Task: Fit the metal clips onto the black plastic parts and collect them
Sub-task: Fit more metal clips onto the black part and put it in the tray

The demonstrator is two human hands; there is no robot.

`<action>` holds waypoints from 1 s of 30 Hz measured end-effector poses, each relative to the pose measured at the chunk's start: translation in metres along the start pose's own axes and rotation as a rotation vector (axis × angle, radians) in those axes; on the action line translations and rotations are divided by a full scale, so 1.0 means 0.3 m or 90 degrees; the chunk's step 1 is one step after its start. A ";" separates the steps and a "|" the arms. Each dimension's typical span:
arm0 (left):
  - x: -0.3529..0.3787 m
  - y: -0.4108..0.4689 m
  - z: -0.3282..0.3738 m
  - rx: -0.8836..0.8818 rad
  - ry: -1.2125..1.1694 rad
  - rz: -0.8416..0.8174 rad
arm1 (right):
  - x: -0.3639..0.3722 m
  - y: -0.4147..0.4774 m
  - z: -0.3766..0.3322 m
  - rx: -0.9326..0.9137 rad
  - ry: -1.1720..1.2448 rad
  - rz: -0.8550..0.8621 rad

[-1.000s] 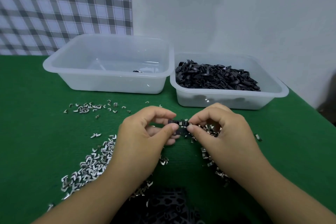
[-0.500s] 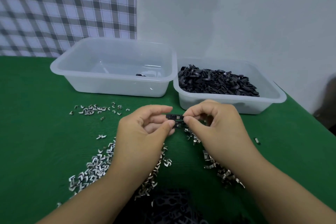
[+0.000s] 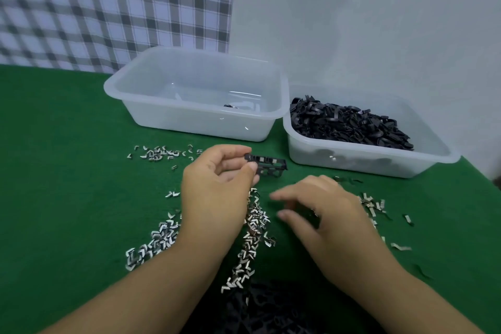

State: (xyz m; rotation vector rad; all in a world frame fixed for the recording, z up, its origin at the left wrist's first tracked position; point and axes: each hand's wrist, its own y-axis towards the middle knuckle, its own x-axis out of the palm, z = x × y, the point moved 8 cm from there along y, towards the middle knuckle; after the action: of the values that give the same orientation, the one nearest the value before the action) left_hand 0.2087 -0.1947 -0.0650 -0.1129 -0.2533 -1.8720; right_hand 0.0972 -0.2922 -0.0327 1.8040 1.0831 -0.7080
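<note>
Part: flat ribbed black plastic part [image 3: 267,167], pale metal along its top edge, held up in front of the translucent tub [image 3: 195,123].
Left hand: the left hand [image 3: 217,192] pinches its left end, thumb against forefinger.
Right hand: the right hand [image 3: 325,214] is blurred, fingers loose and apart, low over the clips.
Clips: small shiny bent metal clips [image 3: 254,221] strewn on green felt-like cloth [image 3: 67,171].
Change: both hands pinched the part before; the right has let go and dropped.

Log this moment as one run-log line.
left hand: pinches black part | right hand: fingers relaxed over loose clips, blurred | left bin: one dark piece | right bin: heaped black parts
</note>
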 end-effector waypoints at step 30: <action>0.014 -0.013 0.000 0.019 0.045 -0.019 | 0.094 0.018 -0.024 -0.037 0.010 -0.207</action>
State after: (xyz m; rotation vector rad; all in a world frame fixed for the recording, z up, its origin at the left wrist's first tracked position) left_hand 0.2038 -0.1975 -0.0645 -0.0224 -0.2341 -1.8968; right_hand 0.1150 -0.2762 -0.0500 1.6032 1.4105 -0.8450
